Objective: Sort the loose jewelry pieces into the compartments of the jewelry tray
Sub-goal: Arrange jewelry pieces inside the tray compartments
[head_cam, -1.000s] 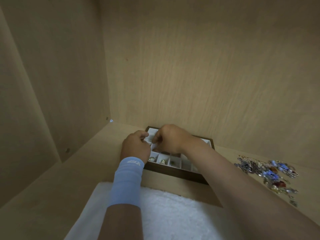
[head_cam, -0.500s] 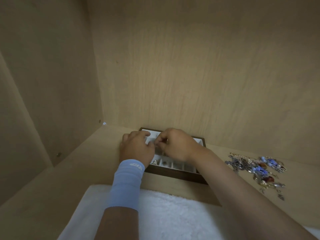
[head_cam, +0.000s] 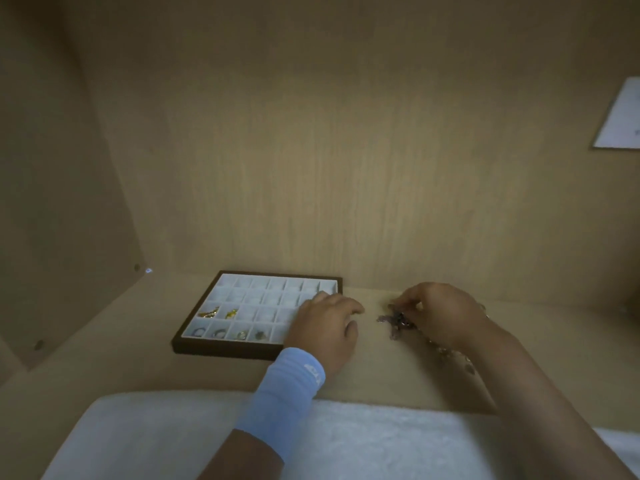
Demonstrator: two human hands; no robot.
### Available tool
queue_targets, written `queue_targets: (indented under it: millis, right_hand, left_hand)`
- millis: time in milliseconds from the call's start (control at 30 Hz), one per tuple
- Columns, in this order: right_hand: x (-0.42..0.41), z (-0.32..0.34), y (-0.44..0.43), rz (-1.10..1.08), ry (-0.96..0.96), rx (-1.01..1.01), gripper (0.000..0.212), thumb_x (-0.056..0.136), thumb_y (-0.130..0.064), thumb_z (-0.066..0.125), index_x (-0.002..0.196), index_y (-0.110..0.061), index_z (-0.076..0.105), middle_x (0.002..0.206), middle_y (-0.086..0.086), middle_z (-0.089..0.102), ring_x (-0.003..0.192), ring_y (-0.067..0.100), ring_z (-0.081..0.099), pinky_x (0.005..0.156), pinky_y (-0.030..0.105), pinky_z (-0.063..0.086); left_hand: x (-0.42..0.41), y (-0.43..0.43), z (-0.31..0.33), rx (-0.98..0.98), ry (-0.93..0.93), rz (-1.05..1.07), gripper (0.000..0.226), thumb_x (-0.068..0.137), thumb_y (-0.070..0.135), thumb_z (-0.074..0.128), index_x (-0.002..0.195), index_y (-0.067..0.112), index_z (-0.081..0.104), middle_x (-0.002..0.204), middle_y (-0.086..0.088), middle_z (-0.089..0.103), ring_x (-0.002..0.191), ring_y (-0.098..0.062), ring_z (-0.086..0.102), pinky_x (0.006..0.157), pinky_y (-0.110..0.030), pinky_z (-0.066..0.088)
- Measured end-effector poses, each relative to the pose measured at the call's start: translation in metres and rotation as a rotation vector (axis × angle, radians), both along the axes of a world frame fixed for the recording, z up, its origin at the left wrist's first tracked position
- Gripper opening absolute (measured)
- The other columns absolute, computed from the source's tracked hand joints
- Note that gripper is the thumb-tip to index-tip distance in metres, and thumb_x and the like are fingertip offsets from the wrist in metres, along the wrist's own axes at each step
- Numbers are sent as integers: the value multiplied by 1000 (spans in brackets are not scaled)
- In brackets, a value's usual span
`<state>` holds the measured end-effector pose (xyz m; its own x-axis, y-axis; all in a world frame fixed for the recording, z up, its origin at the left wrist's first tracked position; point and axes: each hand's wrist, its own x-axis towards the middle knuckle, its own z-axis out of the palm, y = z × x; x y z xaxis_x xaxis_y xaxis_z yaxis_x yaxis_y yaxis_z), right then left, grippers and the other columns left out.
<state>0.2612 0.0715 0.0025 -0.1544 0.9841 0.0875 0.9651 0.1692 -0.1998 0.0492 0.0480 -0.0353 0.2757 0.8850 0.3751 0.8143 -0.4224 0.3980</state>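
The jewelry tray [head_cam: 221, 350] has a dark brown frame and a white grid of small compartments. It lies on the wooden shelf against the back wall. Two gold pieces [head_cam: 218, 312] sit in its second row from the front, and several rings [head_cam: 228, 333] fill the front row. My left hand [head_cam: 323, 329], with a blue wristband, rests palm down over the tray's right front corner, fingers loosely spread. My right hand [head_cam: 440, 311] is over the pile of loose jewelry [head_cam: 396, 322] to the right of the tray, fingertips pinched on a piece at the pile's top.
A white fluffy cloth [head_cam: 173, 438] covers the shelf's front edge below my arms. Wooden walls close the space at the back and left. A white sheet [head_cam: 620, 116] hangs on the wall at upper right. More jewelry [head_cam: 453, 356] trails under my right forearm.
Both hands have left the tray's back left compartments. My right hand went right to the loose pile and my left hand slid to the tray's right corner. The view has shifted right.
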Motion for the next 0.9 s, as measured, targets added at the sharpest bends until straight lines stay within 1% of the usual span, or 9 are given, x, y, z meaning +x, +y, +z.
queue_targets:
  millis: [100,167,233,367,467,567,700,833,900]
  right_hand:
    - [7,-6,2,41,-14,-33,25,84,-27,68,103,-39,77,108,-12,71,104,17,64,77,22,44]
    - [7,-14,5,54,-26,-38,24,77,-29,68,95,-40,77,95,-8,71,94,19,63,71,24,44]
    - [8,-20,8,51,8,-21,22,72,-29,67,89,-40,77,85,-4,71,84,20,63,65,24,39]
    - [10,-23,12,41,12,32,13,74,-31,67,82,-29,77,80,3,70,82,26,64,63,26,33]
    - [16,-27,15,25,45,42,11,72,-29,66,72,-20,71,68,2,60,79,25,62,60,28,36]
    - [18,-29,17,22,35,42,12,73,-31,65,72,-21,71,69,-1,58,80,25,62,62,28,41]
    - [14,-27,13,45,5,47,12,79,-33,67,84,-27,76,74,-4,53,84,22,55,67,27,34]
    - [13,-23,9,42,-64,27,13,86,-37,64,83,-26,69,90,2,53,98,27,57,73,31,38]
    - [13,-22,8,44,-57,9,14,86,-39,64,75,-30,61,93,2,53,99,27,57,75,32,40]
  left_hand:
    - [29,5,0,-66,111,-27,34,94,26,49,125,30,61,124,7,61,119,-19,46,104,-36,33]
    - [44,9,0,-83,164,-15,33,94,29,49,125,32,60,123,6,61,118,-20,46,103,-35,32]
    - [57,13,1,-80,200,0,31,95,33,50,124,33,61,121,5,62,117,-22,46,99,-35,30]
    - [70,18,-1,-55,224,31,29,94,41,51,119,33,64,116,5,64,113,-22,48,97,-37,32]
    - [71,20,-5,-50,230,40,27,96,38,47,112,32,68,115,7,63,109,-21,48,95,-35,32]
    - [68,20,-8,-52,215,35,26,96,35,47,108,33,70,116,8,63,109,-20,48,97,-34,33]
    - [66,20,-10,-66,172,36,26,94,29,49,107,35,70,117,11,62,111,-17,48,100,-32,33]
    - [70,19,-8,-60,145,68,24,92,28,48,96,31,72,109,10,63,107,-17,50,97,-32,36]
    - [71,20,-8,-67,142,81,24,92,28,47,92,30,72,107,8,62,106,-18,50,96,-33,38]
